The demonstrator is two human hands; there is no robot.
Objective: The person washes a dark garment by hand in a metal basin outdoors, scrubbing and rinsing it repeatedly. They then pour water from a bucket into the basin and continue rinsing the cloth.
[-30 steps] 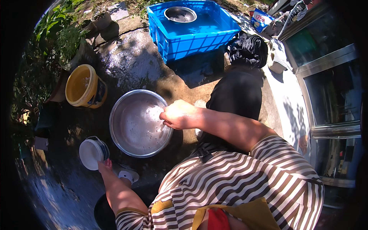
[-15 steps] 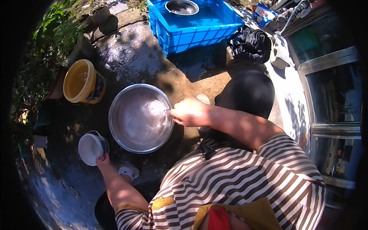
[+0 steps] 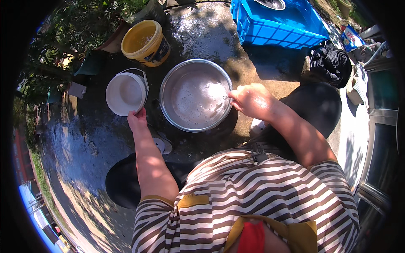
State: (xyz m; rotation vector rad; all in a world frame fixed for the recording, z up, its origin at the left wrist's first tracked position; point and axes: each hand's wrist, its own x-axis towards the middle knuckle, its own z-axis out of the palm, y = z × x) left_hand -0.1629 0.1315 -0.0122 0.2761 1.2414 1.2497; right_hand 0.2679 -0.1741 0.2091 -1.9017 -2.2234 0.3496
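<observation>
A wide metal basin (image 3: pixel 185 99) with cloudy, foamy water in it stands on the wet ground in front of me. My right hand (image 3: pixel 253 101) is closed on the basin's right rim, thumb and fingers pinching the edge. To the left of the basin is a small white bucket (image 3: pixel 114 95) with a wire handle, its mouth tilted toward me. The fingers of my left hand (image 3: pixel 137 119) grip the bucket at its near edge. It looks empty inside, though glare makes this hard to tell.
A yellow bucket (image 3: pixel 147 55) stands beyond the white one, near potted plants (image 3: pixel 76 46). At the far right is a blue plastic crate (image 3: pixel 274 33) of water with a metal bowl (image 3: pixel 272 3) in it. Black cloth or plastic (image 3: pixel 331 63) lies beside it, near a glass door (image 3: pixel 382 126).
My left hand has carried the white bucket forward, nearer the yellow bucket. My right hand stays on the basin's rim. The whole view has shifted and turned.
</observation>
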